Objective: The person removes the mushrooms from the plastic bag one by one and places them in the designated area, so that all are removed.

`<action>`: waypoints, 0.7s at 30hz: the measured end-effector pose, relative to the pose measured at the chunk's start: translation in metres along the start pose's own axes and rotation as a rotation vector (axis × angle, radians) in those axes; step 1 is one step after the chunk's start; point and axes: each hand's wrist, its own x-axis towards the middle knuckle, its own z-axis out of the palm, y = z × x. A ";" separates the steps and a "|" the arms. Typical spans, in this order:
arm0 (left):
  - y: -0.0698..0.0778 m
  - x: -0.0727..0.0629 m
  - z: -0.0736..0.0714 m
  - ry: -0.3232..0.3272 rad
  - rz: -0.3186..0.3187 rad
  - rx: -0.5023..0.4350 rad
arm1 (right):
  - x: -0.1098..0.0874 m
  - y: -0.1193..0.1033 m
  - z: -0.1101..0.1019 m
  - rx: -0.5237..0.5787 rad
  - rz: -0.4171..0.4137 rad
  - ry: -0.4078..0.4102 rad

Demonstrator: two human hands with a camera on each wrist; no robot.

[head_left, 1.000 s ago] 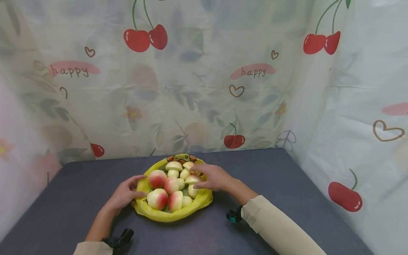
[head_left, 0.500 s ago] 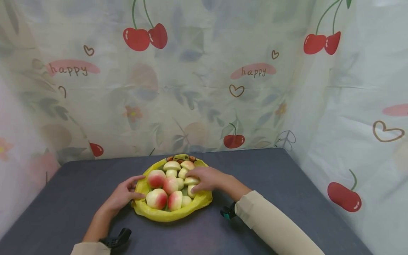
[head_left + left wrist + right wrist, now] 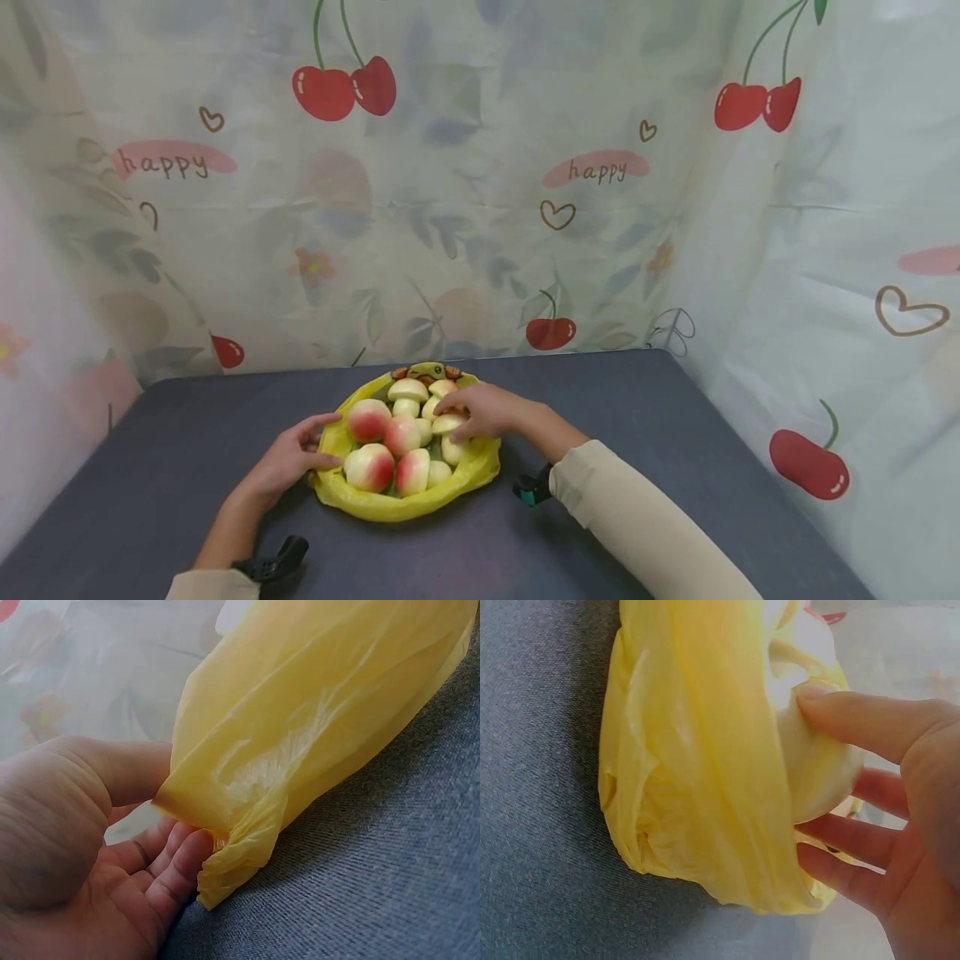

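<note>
A yellow plastic bag (image 3: 405,506), its mouth spread wide, rests on the dark table and holds several pink-and-white peaches (image 3: 369,420) and pale mushrooms (image 3: 408,390). At the bag's left rim, my left hand (image 3: 285,457) grips the yellow plastic (image 3: 240,772) between thumb and fingers. My right hand (image 3: 487,410) reaches in over the right rim and pinches a pale mushroom (image 3: 821,776) with thumb and fingers. In the head view, that hand partly covers the mushroom. The peaches lie mostly on the left side of the bag, mushrooms on the right and at the back.
The dark grey cloth-covered table (image 3: 600,400) extends on both sides of the bag. Behind and to the right hangs a pale curtain (image 3: 480,250) printed with cherries, leaves and hearts. A black strap device sits on each wrist.
My right hand has moved slightly left and in over the mushrooms, and its fingers have closed on one of them. My left hand has hardly moved at the bag's rim.
</note>
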 end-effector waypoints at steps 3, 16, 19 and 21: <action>0.000 0.000 0.000 0.001 -0.006 0.005 | -0.004 0.001 -0.004 0.028 0.015 0.023; -0.003 -0.002 -0.002 -0.013 0.013 -0.022 | -0.020 0.017 -0.016 0.109 0.066 0.207; -0.003 -0.002 -0.003 -0.014 0.018 -0.027 | -0.023 0.019 -0.022 0.103 0.070 0.233; -0.002 -0.002 -0.003 -0.011 0.014 -0.031 | -0.024 0.019 -0.028 0.105 0.076 0.240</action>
